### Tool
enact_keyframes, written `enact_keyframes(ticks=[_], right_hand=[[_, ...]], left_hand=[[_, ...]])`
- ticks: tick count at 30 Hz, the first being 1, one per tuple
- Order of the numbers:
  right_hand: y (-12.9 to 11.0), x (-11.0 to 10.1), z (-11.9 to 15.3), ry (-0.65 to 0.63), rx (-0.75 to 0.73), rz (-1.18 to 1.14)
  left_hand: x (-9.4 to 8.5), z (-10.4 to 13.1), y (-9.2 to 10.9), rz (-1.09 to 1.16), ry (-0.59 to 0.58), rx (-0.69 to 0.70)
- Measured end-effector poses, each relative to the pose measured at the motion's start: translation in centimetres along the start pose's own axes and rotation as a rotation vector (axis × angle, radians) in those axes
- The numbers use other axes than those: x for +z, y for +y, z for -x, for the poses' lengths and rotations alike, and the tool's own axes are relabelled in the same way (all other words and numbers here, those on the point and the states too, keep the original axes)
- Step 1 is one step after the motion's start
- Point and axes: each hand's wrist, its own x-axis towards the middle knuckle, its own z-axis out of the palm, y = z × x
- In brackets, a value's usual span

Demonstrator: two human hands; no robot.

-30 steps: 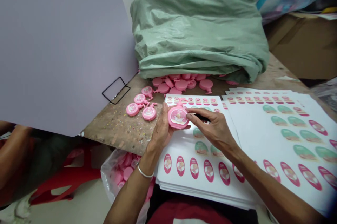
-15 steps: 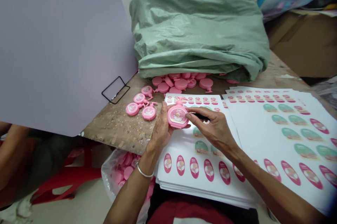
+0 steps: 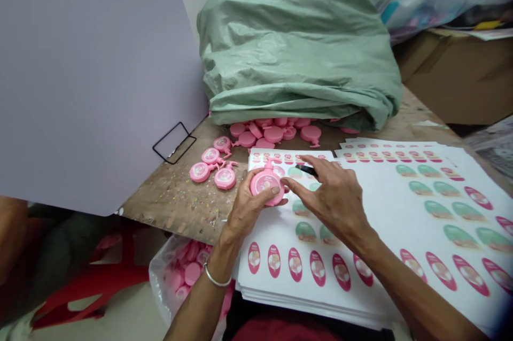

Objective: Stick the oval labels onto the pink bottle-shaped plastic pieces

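My left hand (image 3: 247,203) grips a small pink pump-bottle-shaped toy (image 3: 262,187), its thumb lying on the round picture label on the front. The spout points away from me. My right hand (image 3: 334,191) is just to the right, thumb at the bottle's edge and index finger raised apart from it. A slim black pen-like tool (image 3: 306,170) is tucked in the right hand's fingers, its tip pointing left. Beneath both hands lies a stack of sticker sheets (image 3: 280,290) printed with pink ovals and green labels. Several labelled pink bottles (image 3: 225,177) sit to the left on the table.
Plain pink bottles (image 3: 273,134) spill from under a big green sack (image 3: 300,52). More sticker sheets (image 3: 385,196) lie to the right. A plastic bag (image 3: 160,277) of pink pieces hangs below the table edge. A grey panel (image 3: 96,84) and wire stand (image 3: 175,143) are left.
My left thumb has moved onto the label's front. My right fingers have opened away from the bottle, with the black tool still in hand. The view has shifted slightly.
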Motion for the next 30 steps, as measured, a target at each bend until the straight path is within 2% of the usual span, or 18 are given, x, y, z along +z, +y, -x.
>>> enact_keyframes(ticks=[4,7,9,10,13,14,16,18,20,22,24,25,27,29,30], right_hand=[[-0.2,1.7,0.1,-0.135,0.106,-0.36],[1.0,2.5,-0.5,-0.143,0.139,-0.403],[3.1,2.3,-1.8,-0.144,0.139,-0.298],[4.4,2.1,-2.8,-0.155,0.171,-0.191],[8.9,1.7,-6.7,-0.183,0.377,0.187],[10.3,1.9,-8.0,-0.19,0.43,0.245],[12.4,2.6,-10.2,-0.215,0.499,0.306],[13.5,3.5,-11.6,-0.244,0.52,0.333],[13.9,3.8,-12.3,-0.262,0.51,0.35],[13.6,3.2,-12.2,-0.281,0.466,0.357],[12.7,1.7,-11.5,-0.318,0.389,0.346],[11.9,0.8,-10.9,-0.346,0.318,0.326],[9.8,-1.1,-9.5,-0.43,0.073,0.252],[7.1,-2.6,-7.8,-0.525,-0.315,0.141],[5.7,-3.2,-7.0,-0.563,-0.459,0.093]], left_hand=[[0.4,0.7,-0.2,-0.101,-0.057,-0.013],[-0.2,1.2,0.0,-0.087,-0.053,-0.074],[-1.6,1.0,0.1,-0.126,0.055,-0.09],[-2.6,0.8,0.2,-0.206,0.157,-0.062],[-6.0,-0.3,0.4,-0.633,0.52,0.117],[-7.0,-0.7,0.4,-0.757,0.584,0.167],[-8.6,-1.3,0.3,-0.948,0.644,0.229],[-9.3,-1.6,0.3,-1.099,0.641,0.224],[-9.4,-1.6,0.4,-1.248,0.629,0.273],[-8.9,-1.5,0.8,-1.344,0.633,0.439],[-7.9,-1.4,1.7,-1.322,0.616,0.612],[-7.1,-1.4,2.2,-1.258,0.578,0.632],[-5.5,-1.7,3.2,-1.054,0.417,0.509],[-3.9,-2.1,3.6,-0.789,0.118,0.206],[-3.2,-2.2,3.5,-0.655,-0.055,0.062]])
